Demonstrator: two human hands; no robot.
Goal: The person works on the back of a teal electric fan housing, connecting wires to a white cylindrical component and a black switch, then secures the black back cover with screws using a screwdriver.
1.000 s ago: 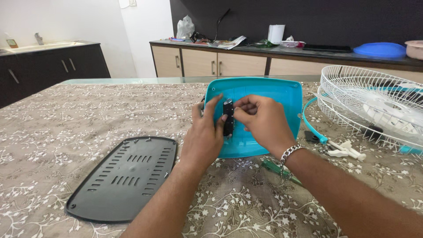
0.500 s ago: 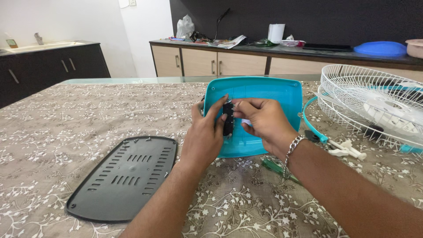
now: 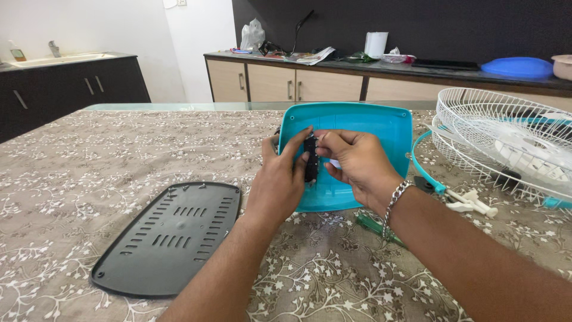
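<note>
A turquoise plastic base cover (image 3: 369,125) lies on the table with its hollow side up. Both hands are over its near left part. My left hand (image 3: 281,179) pinches a small black part (image 3: 310,161) from the left, fingers along its top. From the right my right hand (image 3: 356,164), with a silver bracelet on the wrist, grips the same black part with its fingertips. Something white shows under the right fingers; I cannot tell what it is.
A black slotted plate (image 3: 167,235) lies at the near left. White wire fan guards (image 3: 506,140) with a turquoise ring (image 3: 426,173) sit at the right, white small parts (image 3: 473,203) beside them. A green-handled screwdriver (image 3: 375,226) lies under my right wrist. Cabinets and a counter stand behind.
Both hands stay on the black part over the turquoise cover; the fingers have shifted only slightly around it.
</note>
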